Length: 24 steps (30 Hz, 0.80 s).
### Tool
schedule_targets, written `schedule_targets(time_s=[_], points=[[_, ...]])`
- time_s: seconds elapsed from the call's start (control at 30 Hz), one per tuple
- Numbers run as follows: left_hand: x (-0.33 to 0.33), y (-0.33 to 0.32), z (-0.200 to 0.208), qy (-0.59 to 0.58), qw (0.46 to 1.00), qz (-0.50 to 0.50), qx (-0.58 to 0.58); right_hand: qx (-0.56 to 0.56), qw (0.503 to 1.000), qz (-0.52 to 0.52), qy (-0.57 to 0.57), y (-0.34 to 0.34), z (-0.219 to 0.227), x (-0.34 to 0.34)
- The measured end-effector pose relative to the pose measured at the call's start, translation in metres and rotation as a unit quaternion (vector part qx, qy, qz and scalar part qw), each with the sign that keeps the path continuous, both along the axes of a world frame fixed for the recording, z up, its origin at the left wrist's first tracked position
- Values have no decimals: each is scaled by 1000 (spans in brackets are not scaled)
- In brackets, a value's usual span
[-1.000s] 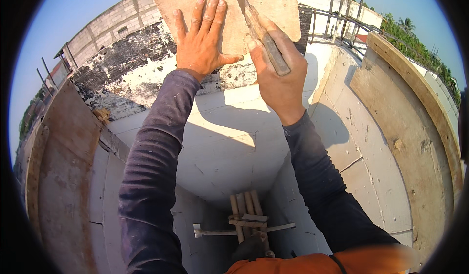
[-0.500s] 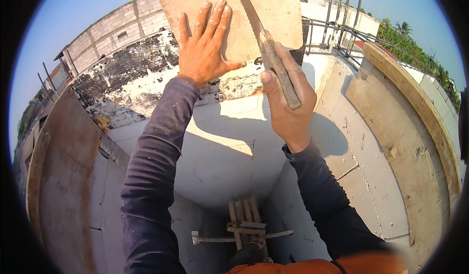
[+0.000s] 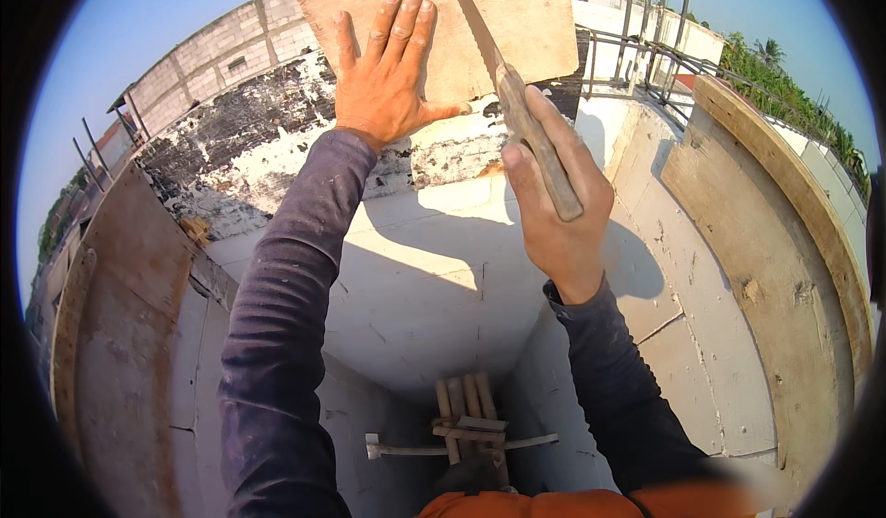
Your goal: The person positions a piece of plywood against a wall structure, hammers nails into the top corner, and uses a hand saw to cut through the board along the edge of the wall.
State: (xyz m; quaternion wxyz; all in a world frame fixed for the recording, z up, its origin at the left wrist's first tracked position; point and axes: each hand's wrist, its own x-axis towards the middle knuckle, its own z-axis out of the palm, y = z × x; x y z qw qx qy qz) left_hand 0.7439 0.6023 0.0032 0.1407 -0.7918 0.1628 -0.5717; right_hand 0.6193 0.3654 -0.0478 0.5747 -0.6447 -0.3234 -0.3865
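A thin sheet of plywood (image 3: 531, 21) lies on a board with chipped black and white paint (image 3: 242, 149), at the top of a block wall. My left hand (image 3: 386, 75) presses flat on the sheet's left part, fingers spread and thumb out along its near edge. In my closed right hand (image 3: 568, 209) is the worn wooden handle of a handsaw (image 3: 537, 139). Its toothed blade slants away over the middle of the sheet and crosses the near edge. Whether the blade has cut into the wood cannot be made out.
Below me drops a deep shaft of pale blocks (image 3: 415, 315), with wooden poles and crosspieces (image 3: 469, 426) in it. Formwork boards flank it on the left (image 3: 129, 306) and right (image 3: 766, 241). Steel rebar (image 3: 657, 29) rises at the far right.
My right hand and the saw have moved back toward me and slightly right. My left hand stays pressed on the plywood.
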Motion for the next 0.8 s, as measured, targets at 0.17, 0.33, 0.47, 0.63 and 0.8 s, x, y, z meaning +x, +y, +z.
schedule_targets(time_s=[0.17, 0.33, 0.47, 0.63, 0.8], points=[[-3, 4, -4, 19, 1000, 13, 13, 28, 999, 2, 25, 5, -11, 2], [-12, 18, 1, 11, 999, 44, 21, -25, 999, -21, 2, -15, -72, -33], [-2, -14, 2, 21, 999, 32, 11, 7, 1000, -13, 19, 1, 17, 22], [-2, 10, -7, 7, 1000, 20, 11, 1, 1000, -10, 13, -5, -57, -4], [-8, 15, -8, 6, 1000, 24, 13, 5, 1000, 3, -8, -20, -76, -19]])
